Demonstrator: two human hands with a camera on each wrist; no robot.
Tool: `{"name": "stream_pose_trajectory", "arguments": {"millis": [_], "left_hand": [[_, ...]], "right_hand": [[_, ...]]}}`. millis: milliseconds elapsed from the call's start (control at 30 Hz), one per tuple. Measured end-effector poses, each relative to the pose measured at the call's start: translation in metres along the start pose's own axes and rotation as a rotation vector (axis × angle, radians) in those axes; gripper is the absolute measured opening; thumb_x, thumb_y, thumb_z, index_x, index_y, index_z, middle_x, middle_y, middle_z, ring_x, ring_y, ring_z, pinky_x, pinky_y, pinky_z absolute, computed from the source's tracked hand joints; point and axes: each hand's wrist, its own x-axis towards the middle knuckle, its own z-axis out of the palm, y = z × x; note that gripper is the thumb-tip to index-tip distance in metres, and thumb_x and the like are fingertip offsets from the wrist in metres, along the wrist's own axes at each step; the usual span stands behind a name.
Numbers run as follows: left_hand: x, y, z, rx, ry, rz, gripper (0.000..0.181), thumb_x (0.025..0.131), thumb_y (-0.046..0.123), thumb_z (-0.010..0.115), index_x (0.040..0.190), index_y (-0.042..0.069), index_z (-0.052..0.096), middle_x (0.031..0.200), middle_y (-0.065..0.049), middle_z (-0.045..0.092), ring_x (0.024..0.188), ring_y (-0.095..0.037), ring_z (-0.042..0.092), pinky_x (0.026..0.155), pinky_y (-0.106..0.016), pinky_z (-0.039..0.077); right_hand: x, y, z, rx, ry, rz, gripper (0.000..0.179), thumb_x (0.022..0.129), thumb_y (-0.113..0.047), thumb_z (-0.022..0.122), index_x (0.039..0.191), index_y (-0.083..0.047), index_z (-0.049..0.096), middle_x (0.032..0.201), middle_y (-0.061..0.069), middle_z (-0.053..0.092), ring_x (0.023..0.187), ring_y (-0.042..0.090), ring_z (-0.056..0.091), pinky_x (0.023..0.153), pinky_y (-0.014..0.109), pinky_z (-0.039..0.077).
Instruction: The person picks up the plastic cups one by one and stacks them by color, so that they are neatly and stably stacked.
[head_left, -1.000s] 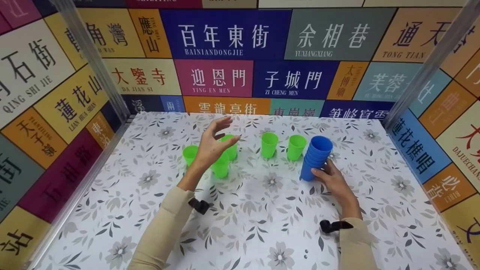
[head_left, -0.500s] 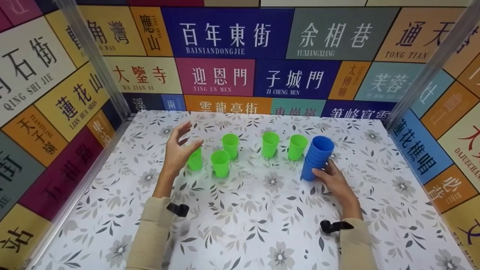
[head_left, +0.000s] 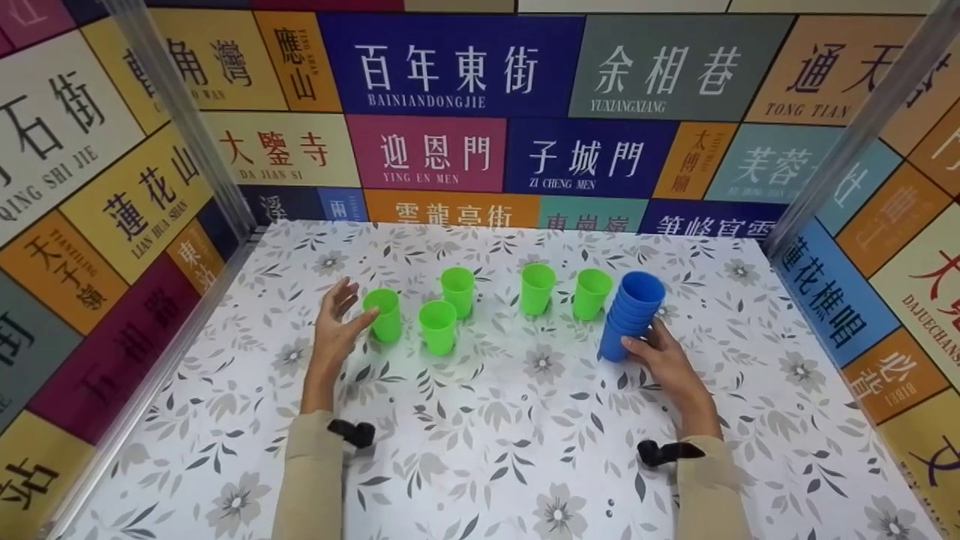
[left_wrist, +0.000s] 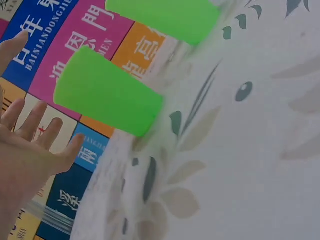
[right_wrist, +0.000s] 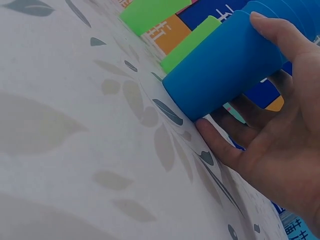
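My right hand (head_left: 667, 364) grips a stack of nested blue cups (head_left: 631, 315) that stands on the table, its thumb and fingers round the lower part. In the right wrist view the bottom blue cup (right_wrist: 225, 65) meets the cloth. Over on the left, my left hand (head_left: 337, 330) is beside the leftmost green cup (head_left: 385, 319), fingers spread and relaxed with nothing held. The left wrist view has a gap between that hand (left_wrist: 30, 155) and the nearest green cup (left_wrist: 107, 95). A second green cup (head_left: 438, 328) and a third green cup (head_left: 458, 291) stand close by, upright.
Two more green cups, one (head_left: 538, 289) near the middle and one (head_left: 592, 294) just left of the blue stack, stand upright. A white floral cloth (head_left: 495, 450) covers the table. Behind it rises a wall of coloured street-name panels (head_left: 435, 154).
My left hand has moved left and then down, from above the green cups to the left side of the leftmost one. The right hand and the blue stack stay put.
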Motion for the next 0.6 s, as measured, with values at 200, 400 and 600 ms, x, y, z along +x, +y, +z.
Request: {"name": "stream_pose_trajectory", "arguments": {"millis": [200,400,600], "left_hand": [[0.001,-0.015,0.002,0.032,-0.044,-0.077,0.088,0.089,0.015,0.077,0.159,0.011,0.024,0.162,-0.018,0.031,0.151,-0.033,0.027,0.121,-0.051,0.032],[0.002,-0.023,0.008,0.035,-0.071,-0.114,0.089,0.089,0.017,0.076,0.160,0.014,0.022,0.164,-0.017,0.026,0.152,-0.035,0.026,0.125,-0.047,0.025],[0.003,-0.023,0.013,0.055,-0.074,-0.174,0.091,0.089,0.023,0.077,0.160,0.022,0.021,0.166,-0.016,0.021,0.154,-0.036,0.021,0.125,-0.050,0.024]], "right_hand": [[0.000,0.000,0.002,0.002,-0.002,-0.006,0.088,0.097,-0.034,0.066,0.163,-0.021,0.010,0.165,0.020,0.024,0.147,0.034,0.035,0.113,0.030,0.043],[-0.001,0.001,0.001,0.007,-0.015,-0.010,0.089,0.097,-0.034,0.065,0.163,-0.021,0.006,0.166,0.021,0.020,0.149,0.034,0.032,0.106,0.019,0.046],[0.001,0.002,0.001,0.021,-0.019,-0.020,0.090,0.099,-0.031,0.064,0.163,-0.018,0.002,0.165,0.023,0.020,0.149,0.036,0.032,0.097,0.011,0.046]]}}
